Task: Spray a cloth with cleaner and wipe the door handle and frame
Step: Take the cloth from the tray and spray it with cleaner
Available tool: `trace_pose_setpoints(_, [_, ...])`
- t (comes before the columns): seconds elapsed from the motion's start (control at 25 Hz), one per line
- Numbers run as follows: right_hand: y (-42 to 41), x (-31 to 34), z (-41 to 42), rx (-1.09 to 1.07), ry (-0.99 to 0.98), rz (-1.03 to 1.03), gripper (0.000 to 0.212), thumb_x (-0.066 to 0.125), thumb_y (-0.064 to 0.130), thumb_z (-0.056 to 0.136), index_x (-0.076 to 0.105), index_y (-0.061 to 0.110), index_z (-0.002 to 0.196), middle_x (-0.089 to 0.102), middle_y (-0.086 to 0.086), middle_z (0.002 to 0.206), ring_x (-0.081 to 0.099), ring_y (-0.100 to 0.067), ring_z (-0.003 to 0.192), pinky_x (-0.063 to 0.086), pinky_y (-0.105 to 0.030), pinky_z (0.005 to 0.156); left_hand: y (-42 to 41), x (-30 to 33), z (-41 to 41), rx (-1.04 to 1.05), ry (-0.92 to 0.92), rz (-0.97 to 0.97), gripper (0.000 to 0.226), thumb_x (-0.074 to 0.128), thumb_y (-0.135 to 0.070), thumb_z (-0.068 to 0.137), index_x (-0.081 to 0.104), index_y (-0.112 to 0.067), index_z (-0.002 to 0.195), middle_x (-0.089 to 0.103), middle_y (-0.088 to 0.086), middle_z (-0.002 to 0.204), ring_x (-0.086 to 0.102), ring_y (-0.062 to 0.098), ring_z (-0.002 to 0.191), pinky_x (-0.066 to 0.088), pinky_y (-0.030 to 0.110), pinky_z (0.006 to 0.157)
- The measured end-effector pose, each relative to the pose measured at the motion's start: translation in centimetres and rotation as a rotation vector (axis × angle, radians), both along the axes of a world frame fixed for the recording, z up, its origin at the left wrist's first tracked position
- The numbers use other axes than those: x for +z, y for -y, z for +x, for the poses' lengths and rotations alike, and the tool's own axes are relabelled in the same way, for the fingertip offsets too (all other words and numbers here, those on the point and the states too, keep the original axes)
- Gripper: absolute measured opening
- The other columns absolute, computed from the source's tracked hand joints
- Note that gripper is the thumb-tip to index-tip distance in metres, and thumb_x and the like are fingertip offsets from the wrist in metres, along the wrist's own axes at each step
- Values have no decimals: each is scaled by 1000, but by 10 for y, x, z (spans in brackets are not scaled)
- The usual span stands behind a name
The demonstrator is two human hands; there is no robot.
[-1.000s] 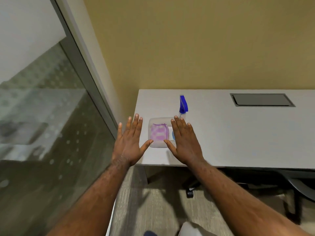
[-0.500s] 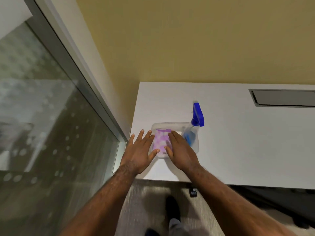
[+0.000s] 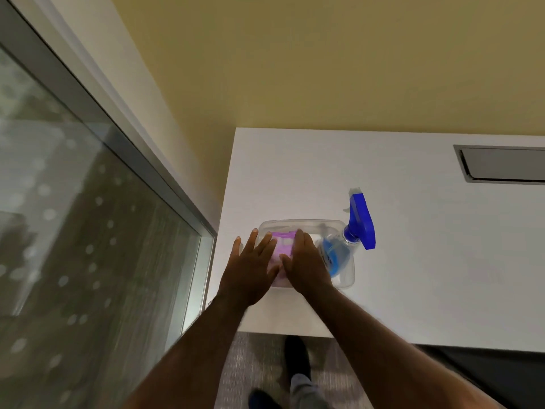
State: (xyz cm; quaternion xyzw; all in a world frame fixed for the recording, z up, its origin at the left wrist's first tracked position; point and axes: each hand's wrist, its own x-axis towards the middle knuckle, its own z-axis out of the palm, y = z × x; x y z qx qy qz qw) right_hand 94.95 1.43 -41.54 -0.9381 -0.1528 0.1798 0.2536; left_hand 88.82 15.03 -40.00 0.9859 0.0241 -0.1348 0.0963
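A white table is seen from above, set against a yellow wall, with a glass panel in a grey frame to its left. A clear tub is placed near the table's front left corner, a little back from the front edge. A pink cloth is laid in the left part of the tub, and a spray bottle (clear body with blue liquid, blue trigger head) is stood in the right part, its head tilted out over the tub's right rim. Both hands are held over the tub, palms down. The left hand is spread flat with fingers extended, placed over the tub's left rim and the left side of the cloth; nothing is gripped by it. The right hand is laid over the middle of the tub, fingers extended and together, covering the right side of the cloth just beside the bottle; whether the cloth is touched or pinched beneath it cannot be told. A grey recessed hatch is set into the table near the back right. Carpet and a dark shoe are seen below the front edge.
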Motion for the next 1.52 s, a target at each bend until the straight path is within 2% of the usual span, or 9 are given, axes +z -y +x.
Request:
trace_pose_setpoints(0.24, [-12,-23,7,-229,-171,-29,72,47,45,101,13,12,155,45,-6,149,41,-23,140,34,-35,114,-2,-18,14,-12,-29,46,62,20,-54,101,16,-25,156,13,-3,164,-18,23,146,-20,48,112])
trace_pose_setpoints(0.6, [-21,-19,19,-287,-184,-10,60,60,33,97,33,8,145,52,-12,140,51,-27,131,44,-37,107,-6,-10,7,1,-12,-12,59,24,-52,102,17,-27,155,11,-6,164,-21,16,143,-21,45,112])
trace_pose_setpoints(0.8, [-17,2,7,-244,8,106,58,65,36,93,47,4,138,58,-14,134,54,-25,125,40,-26,106,-18,11,-8,102,209,-112,49,47,-40,99,47,-20,144,43,3,153,19,28,150,3,50,118])
trace_pose_setpoints(0.92, [-13,25,-12,-149,380,146,53,83,30,77,64,2,118,68,-17,115,66,-32,108,51,-28,94,-21,30,-12,278,271,-137,39,44,-40,100,59,-21,130,57,3,141,33,27,145,13,54,118])
trace_pose_setpoints(1.04, [-12,49,-34,-126,452,468,39,76,21,81,61,13,117,68,-12,113,66,-27,103,46,-26,91,-18,59,-15,393,165,-173,62,19,-61,98,69,-27,113,69,-2,124,48,22,132,14,52,119])
trace_pose_setpoints(1.16, [-9,69,-55,-39,588,498,36,71,16,84,53,26,113,69,-3,102,54,-11,95,48,-29,83,-12,92,-18,594,187,-519,99,-2,-84,78,73,-21,88,72,0,91,62,23,94,33,50,109])
trace_pose_setpoints(1.24, [-6,77,-64,60,709,435,39,76,13,80,52,24,109,67,-2,96,50,-13,91,52,-34,78,-11,107,-14,745,170,-762,102,10,-89,74,71,-8,82,72,8,82,64,28,84,48,42,91])
trace_pose_setpoints(1.36, [-3,87,-77,183,849,386,45,83,13,75,56,19,110,68,-4,97,55,-18,93,54,-37,82,-10,126,-17,764,229,-946,76,53,-79,78,62,-4,64,61,1,58,56,21,61,45,32,66])
trace_pose_setpoints(1.52, [0,99,-93,318,964,320,53,87,17,72,56,15,115,72,-8,101,67,-25,91,56,-38,86,-8,138,-27,766,248,-1036,32,83,-48,68,75,-20,81,75,-6,80,70,15,75,59,34,74])
